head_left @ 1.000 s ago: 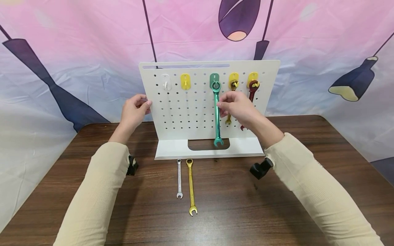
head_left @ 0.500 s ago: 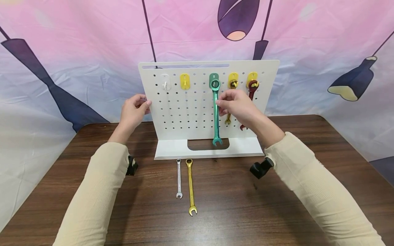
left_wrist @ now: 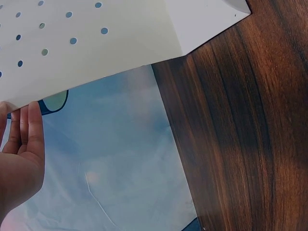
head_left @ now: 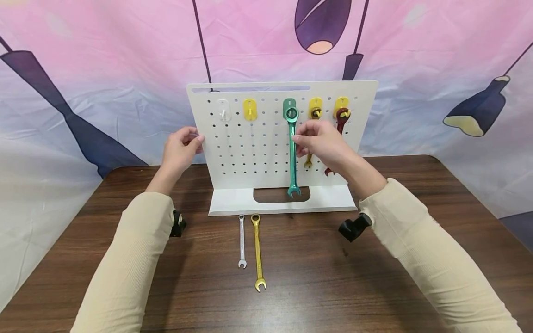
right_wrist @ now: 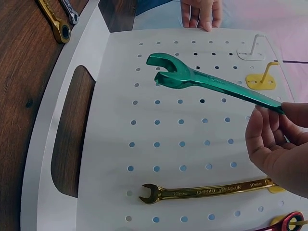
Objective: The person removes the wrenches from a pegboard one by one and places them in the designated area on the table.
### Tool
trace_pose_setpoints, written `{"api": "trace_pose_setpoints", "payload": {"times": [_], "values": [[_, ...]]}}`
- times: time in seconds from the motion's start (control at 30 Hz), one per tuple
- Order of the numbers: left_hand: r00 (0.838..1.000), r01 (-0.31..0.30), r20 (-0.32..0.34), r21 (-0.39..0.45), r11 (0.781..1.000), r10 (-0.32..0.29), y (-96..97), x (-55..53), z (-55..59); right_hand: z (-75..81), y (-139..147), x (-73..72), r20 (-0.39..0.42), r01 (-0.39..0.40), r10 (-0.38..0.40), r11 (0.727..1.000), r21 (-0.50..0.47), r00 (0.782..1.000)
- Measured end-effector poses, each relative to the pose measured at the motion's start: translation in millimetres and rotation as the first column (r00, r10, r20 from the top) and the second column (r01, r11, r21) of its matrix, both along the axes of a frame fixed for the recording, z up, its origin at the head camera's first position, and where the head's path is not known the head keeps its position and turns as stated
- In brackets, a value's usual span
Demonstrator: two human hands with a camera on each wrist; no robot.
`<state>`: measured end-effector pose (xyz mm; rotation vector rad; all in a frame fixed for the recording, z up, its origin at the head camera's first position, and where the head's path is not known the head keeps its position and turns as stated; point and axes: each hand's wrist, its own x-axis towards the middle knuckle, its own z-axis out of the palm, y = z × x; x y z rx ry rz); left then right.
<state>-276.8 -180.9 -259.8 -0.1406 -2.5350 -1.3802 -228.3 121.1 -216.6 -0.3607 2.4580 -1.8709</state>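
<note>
My right hand (head_left: 322,142) pinches a green combination wrench (head_left: 293,152) by its shaft, thumb in front. The wrench stands nearly upright before the white pegboard (head_left: 245,157), open end down. In the head view its ring end overlaps the green hook (head_left: 289,104). In the right wrist view, the open jaw end of the green wrench (right_wrist: 175,74) stands off the board. My left hand (head_left: 179,150) grips the pegboard's left edge between thumb and fingers. A gold wrench (right_wrist: 211,190) and a dark red wrench (head_left: 342,121) hang on yellow hooks to the right.
On the dark wooden table (head_left: 200,286) lie a small silver wrench (head_left: 242,240) and a longer gold wrench (head_left: 258,252), just before the board's base. A white hook (head_left: 224,111) and a yellow hook (head_left: 250,110) on the left bear nothing. A printed cloth (head_left: 104,92) hangs behind.
The green wrench has shifted very slightly left with my right hand, its ring end still in front of the green hook. My left hand keeps its grip on the board's edge.
</note>
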Motion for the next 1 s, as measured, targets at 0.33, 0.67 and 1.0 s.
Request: {"api": "trace_pose_setpoints", "payload": {"times": [0.33, 0.67, 1.0], "values": [[1.0, 0.0, 0.007, -0.011, 1.0, 0.0, 0.6, 1.8, 1.5, -1.1, 3, 1.0, 0.019, -0.023, 0.023, 1.0, -0.013, 1.0], [1.0, 0.0, 0.005, -0.006, 1.0, 0.0, 0.3, 1.3, 0.3, -6.3, 6, 6.5, 0.016, -0.041, 0.041, 0.999, 0.028, 0.999], [1.0, -0.004, 0.006, -0.005, 1.0, 0.004, 0.6, 0.9, 0.2, -25.8, 8, 7.4, 0.084, -0.09, 0.091, 0.996, -0.015, 0.992]]}}
